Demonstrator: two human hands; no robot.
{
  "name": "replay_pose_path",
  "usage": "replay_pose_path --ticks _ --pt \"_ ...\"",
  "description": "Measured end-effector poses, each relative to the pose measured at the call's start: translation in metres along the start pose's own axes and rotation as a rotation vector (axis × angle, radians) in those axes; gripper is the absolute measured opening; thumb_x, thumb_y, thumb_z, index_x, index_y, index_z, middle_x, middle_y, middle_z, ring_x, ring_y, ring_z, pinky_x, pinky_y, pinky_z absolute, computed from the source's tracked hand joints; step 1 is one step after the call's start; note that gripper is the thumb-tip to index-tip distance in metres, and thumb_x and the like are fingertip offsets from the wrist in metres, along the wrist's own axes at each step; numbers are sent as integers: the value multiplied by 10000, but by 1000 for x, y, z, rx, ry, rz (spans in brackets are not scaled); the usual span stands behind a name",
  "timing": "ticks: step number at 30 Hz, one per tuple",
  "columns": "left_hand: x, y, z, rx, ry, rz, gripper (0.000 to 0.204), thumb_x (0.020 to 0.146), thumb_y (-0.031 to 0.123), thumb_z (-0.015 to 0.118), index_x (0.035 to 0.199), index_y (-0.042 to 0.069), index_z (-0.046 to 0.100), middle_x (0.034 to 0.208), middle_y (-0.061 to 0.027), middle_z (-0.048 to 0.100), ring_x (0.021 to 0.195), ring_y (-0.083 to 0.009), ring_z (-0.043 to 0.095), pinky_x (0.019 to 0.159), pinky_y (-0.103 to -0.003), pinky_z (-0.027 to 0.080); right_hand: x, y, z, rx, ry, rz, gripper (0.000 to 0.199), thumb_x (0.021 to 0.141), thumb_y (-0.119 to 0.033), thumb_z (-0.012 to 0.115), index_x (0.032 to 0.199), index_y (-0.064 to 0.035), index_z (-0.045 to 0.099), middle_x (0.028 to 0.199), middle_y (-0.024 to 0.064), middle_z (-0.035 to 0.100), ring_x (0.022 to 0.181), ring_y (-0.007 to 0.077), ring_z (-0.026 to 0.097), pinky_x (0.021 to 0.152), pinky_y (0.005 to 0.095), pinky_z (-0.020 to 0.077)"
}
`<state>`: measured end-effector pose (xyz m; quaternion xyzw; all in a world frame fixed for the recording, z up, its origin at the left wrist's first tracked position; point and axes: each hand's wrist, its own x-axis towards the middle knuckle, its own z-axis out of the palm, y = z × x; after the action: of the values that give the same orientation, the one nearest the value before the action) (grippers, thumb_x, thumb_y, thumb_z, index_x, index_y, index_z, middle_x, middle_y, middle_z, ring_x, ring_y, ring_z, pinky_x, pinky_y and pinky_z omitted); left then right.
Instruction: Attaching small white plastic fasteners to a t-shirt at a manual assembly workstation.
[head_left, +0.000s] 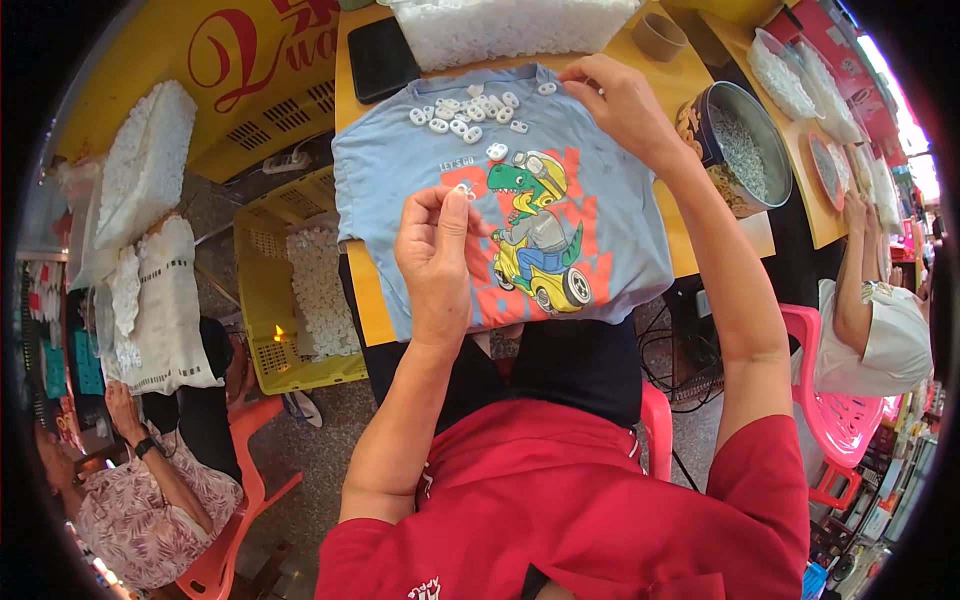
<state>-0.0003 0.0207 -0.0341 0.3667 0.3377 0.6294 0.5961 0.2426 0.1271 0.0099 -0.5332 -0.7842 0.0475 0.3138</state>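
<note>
My left hand point(435, 255) is raised over the front of a light blue T-shirt point(385, 165), thumb and forefinger pinching a small white plastic piece point(463, 189). The shirt is spread across the table and has a green dinosaur on a yellow scooter printed on it. Toward its neckline lie several white oval pieces with holes point(471, 132); one white piece point(496, 151) sits nearer to me. At the far right of the shirt, my right hand point(625, 105) reaches in with its fingers stretched toward another white piece point(547, 89). I see nothing held in it.
A large clear bag of white pieces point(500, 40) stands at the back, between a black tray point(383, 60) and a brown bowl point(660, 37). A round tin of small shiny parts point(740, 150) is to the right. A yellow crate point(265, 345) is at left. Two people sit nearby.
</note>
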Motion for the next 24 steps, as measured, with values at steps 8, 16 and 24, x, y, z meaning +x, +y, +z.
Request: replay_pose_path --ticks 8,16,24 --pt "-1 1 0 -4 -14 -31 119 965 147 570 982 35 534 814 -9 564 721 -71 543 682 -212 465 17 17 26 -196 -116 -97 213 856 -152 626 1024 -27 666 978 159 639 905 334 623 806 381 483" --pt "-1 0 -3 39 -17 -34 122 964 147 572 979 33 533 810 -8 562 718 -71 542 685 -212 469 13 7 17 211 -154 326 249 905 -211 627 1064 -22 664 937 60 652 821 152 615 714 302 501" --pt "-1 2 0 -5 -11 -40 126 965 148 569 986 29 535 817 -15 574 724 -77 548 685 -219 471 -28 -60 -1 1197 -158 601 272 928 -166 617 1160 -24 630 950 53 656 763 65 585 704 241 520"
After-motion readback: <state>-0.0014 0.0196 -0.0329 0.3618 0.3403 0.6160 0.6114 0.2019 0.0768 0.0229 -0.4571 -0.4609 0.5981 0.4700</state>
